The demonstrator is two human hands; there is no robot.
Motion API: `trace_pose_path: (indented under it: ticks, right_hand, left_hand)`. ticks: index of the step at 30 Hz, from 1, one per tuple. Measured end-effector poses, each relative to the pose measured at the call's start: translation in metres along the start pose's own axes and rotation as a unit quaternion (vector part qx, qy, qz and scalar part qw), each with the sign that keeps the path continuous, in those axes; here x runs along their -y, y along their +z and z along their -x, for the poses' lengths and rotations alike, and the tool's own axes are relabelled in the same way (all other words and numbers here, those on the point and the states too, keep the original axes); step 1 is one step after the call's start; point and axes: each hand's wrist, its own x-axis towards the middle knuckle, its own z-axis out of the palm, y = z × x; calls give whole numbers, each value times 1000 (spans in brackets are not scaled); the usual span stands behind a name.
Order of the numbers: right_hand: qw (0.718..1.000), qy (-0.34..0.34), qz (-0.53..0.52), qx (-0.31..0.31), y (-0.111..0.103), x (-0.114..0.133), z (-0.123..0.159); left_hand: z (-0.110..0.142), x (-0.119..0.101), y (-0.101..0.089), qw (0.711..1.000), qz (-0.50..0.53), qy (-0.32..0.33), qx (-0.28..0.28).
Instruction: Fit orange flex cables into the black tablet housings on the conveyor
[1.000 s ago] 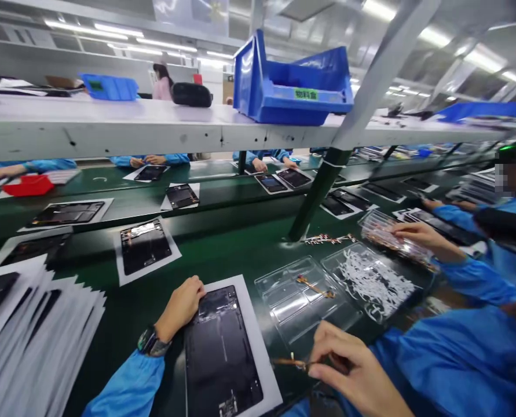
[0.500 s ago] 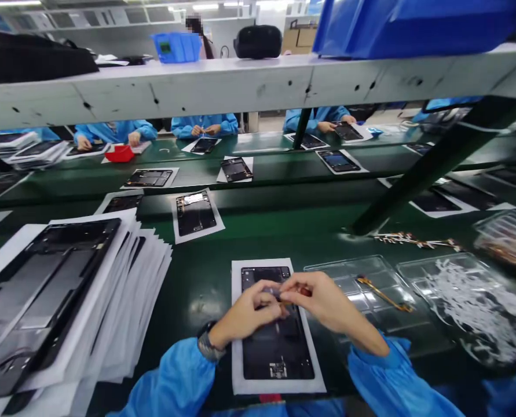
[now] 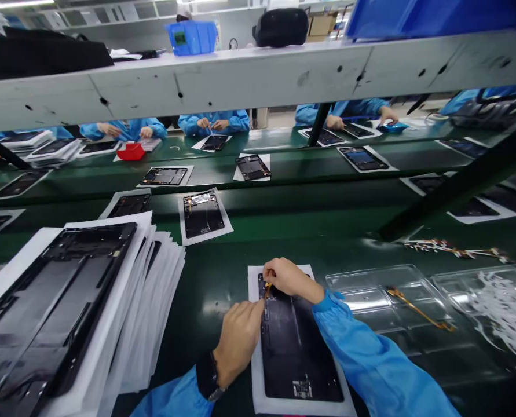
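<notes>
A black tablet back panel (image 3: pixel 299 347) lies on a white sheet (image 3: pixel 258 370) on the green belt right in front of me. My right hand (image 3: pixel 288 279) is at the panel's top end, shut on a small orange flex cable (image 3: pixel 266 291). My left hand (image 3: pixel 240 341), with a black wristwatch (image 3: pixel 206 376), comes in from the lower left, its fingertips beside that cable. The cable's end is partly hidden by my fingers.
To the left stands a tall stack of black panels on white sheets (image 3: pixel 66 307). Clear plastic trays (image 3: pixel 370 284) hold orange flex cables and white strips on the right. A grey shelf (image 3: pixel 223 81) and dark strut cross the view, with co-workers' blue sleeves beyond.
My hands have moved from over the panel's middle up to its top end, and the cable now sits at the panel's top left corner. The head view has shifted slightly.
</notes>
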Motion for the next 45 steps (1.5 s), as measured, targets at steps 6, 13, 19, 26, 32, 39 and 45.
trace_pose_path:
  ticks: [6, 13, 19, 26, 32, 39, 45]
  right_hand:
    - [998, 15, 40, 53, -3, -1, -19]
    - [986, 73, 66, 131, -11, -10, -48]
    - [978, 103, 155, 97, -13, 1, -43]
    - [979, 42, 197, 36, 3, 0, -10]
    - [976, -10, 218, 4, 9, -3, 5]
    - [973, -8, 224, -51, 15, -12, 8]
    - [981, -7, 189, -39, 12, -20, 5]
  left_hand:
    - [-7, 0, 0, 1000, 0, 10, 16]
    - [-11, -3, 2, 997, 35, 36, -62]
    - [-9, -1, 6, 995, 72, 58, -44]
    - [-6, 5, 9, 993, 95, 64, -26]
    - [-7, 5, 6, 993, 100, 57, -28]
    - [-4, 6, 9, 992, 98, 71, -25]
    - [-3, 3, 13, 993, 87, 83, 0]
